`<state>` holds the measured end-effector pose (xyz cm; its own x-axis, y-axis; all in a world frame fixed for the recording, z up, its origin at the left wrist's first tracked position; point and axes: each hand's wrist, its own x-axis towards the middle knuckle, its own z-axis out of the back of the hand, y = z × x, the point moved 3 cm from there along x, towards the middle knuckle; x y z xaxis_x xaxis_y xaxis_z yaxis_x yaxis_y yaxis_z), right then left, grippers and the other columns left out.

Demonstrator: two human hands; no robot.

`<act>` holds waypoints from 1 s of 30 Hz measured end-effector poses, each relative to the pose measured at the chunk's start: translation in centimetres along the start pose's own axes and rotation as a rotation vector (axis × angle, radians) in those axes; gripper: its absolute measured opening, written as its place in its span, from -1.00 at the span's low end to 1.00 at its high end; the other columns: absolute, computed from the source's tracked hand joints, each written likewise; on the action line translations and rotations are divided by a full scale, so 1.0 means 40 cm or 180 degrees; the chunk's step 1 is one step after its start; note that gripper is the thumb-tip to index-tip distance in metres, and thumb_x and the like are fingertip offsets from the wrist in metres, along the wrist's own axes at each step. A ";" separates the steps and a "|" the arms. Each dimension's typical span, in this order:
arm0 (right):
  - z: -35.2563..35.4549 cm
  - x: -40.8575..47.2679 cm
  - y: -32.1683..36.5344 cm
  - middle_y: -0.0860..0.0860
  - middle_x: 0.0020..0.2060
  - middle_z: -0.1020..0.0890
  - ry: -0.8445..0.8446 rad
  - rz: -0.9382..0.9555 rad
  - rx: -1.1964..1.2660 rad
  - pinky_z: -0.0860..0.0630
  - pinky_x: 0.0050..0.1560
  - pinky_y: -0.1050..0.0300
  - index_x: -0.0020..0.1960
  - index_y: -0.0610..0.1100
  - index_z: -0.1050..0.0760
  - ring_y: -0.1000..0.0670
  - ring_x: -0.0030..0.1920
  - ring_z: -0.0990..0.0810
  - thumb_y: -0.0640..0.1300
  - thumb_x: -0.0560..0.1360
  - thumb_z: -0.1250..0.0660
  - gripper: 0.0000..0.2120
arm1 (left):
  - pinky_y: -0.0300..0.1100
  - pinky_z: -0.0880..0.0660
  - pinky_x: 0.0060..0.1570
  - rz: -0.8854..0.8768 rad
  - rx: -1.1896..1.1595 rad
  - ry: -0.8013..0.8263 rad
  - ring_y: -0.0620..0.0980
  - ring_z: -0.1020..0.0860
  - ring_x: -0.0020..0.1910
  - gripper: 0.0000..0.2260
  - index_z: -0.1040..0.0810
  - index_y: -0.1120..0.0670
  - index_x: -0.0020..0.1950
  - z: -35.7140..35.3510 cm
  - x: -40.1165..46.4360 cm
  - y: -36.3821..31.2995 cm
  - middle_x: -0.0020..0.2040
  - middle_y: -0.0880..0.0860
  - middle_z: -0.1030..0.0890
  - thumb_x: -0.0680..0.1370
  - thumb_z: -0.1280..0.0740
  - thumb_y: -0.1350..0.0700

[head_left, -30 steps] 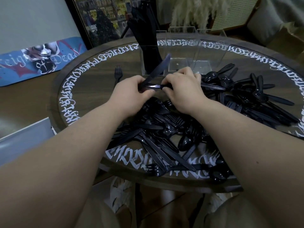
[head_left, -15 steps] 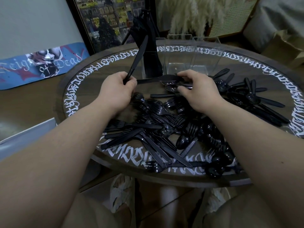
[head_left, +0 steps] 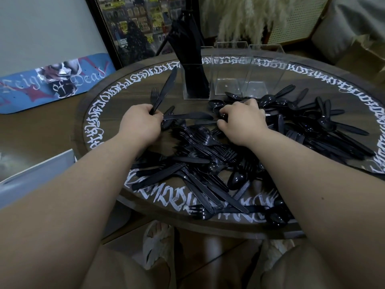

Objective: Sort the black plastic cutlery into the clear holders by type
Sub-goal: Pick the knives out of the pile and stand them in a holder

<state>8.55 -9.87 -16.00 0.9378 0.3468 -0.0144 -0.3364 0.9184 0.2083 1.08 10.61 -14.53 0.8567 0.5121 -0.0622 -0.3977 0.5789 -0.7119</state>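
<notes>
Counter (head_left: 116, 113): round, in front of the person, legs below its near edge.
Holders: three stand in a row at the far side; the left holder (head_left: 195, 82) is full of cutlery, the middle holder (head_left: 229, 69) and right holder (head_left: 264, 69) stand to its right.
Cutlery pile (head_left: 208, 163): spread over the counter from the near edge to just before the holders, reaching far to the right.
Lone fork (head_left: 154, 94): left of the left holder, apart from the pile.
Left hand (head_left: 141, 124): at the pile's left far edge, gripping a knife (head_left: 165, 90) that slants up toward the left holder.
Right hand (head_left: 241, 122): on the pile, before the middle holder.
Board (head_left: 52, 82): left of the counter, on the floor.
</notes>
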 end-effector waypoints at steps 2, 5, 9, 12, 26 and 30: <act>-0.004 0.005 0.014 -0.03 0.25 -0.46 0.0042 0.0096 -0.0077 -0.25 0.22 -0.10 0.35 0.07 -0.43 -0.17 0.32 -0.24 0.05 0.57 -0.18 -0.64 | 0.02 -0.48 -0.15 -0.0004 0.0039 0.0004 0.16 -0.45 -0.24 -0.80 -0.57 0.20 -0.09 0.005 0.005 0.006 -0.28 0.12 -0.52 0.56 -0.22 0.11; -0.014 0.007 0.038 -0.04 0.23 -0.45 0.0030 0.0263 -0.0147 -0.24 0.23 -0.09 0.32 0.08 -0.46 -0.17 0.31 -0.24 0.04 0.55 -0.23 -0.66 | 0.13 -0.53 -0.01 0.0002 -0.0036 -0.0063 0.26 -0.56 -0.06 -0.82 -0.57 0.08 -0.08 0.013 0.010 0.013 -0.18 0.15 -0.57 0.56 -0.18 0.13; -0.024 0.011 0.053 -0.02 0.15 -0.50 -0.0175 0.0394 -0.0209 -0.25 0.19 -0.09 0.16 0.01 -0.55 -0.14 0.26 -0.29 -0.05 0.55 -0.27 -0.79 | 0.15 -0.53 0.06 0.0038 -0.0042 -0.0078 0.29 -0.55 0.03 -0.81 -0.49 0.02 -0.16 0.019 0.015 0.026 -0.02 0.23 -0.62 0.56 -0.13 0.16; -0.026 0.012 0.054 0.00 0.12 -0.53 -0.0325 0.0483 -0.0203 -0.24 0.16 -0.07 0.11 0.00 -0.57 -0.14 0.22 -0.33 -0.11 0.56 -0.25 -0.82 | 0.11 -0.52 0.03 0.0096 -0.0114 -0.0085 0.28 -0.55 0.02 -0.82 -0.51 0.01 -0.15 0.020 0.018 0.030 -0.11 0.19 -0.60 0.54 -0.14 0.18; 0.036 -0.021 0.005 -0.06 0.08 -0.57 -0.1018 0.0615 0.0134 -0.39 0.16 -0.11 0.20 -0.09 -0.58 -0.18 0.19 -0.40 -0.10 0.55 -0.31 -0.75 | -0.16 -0.36 -0.19 -0.0323 -0.0067 0.0084 0.00 -0.47 -0.20 -0.86 -0.51 0.10 -0.02 -0.047 0.007 -0.049 -0.17 -0.02 -0.57 0.59 -0.16 0.15; 0.050 -0.019 -0.075 -0.04 0.08 -0.54 -0.0974 -0.0018 0.0288 -0.37 0.06 0.05 0.17 -0.08 -0.48 -0.11 0.17 -0.41 -0.10 0.54 -0.31 -0.78 | -0.18 -0.39 -0.20 -0.0359 -0.0226 0.0094 -0.11 -0.48 -0.26 -0.87 -0.50 0.06 -0.04 -0.059 0.005 -0.058 -0.26 -0.11 -0.58 0.61 -0.16 0.15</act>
<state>9.00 -13.27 -14.64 0.9265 0.2556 0.2761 -0.3349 0.8947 0.2955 2.95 7.89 -14.55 0.9044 0.4267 0.0012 -0.2750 0.5848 -0.7631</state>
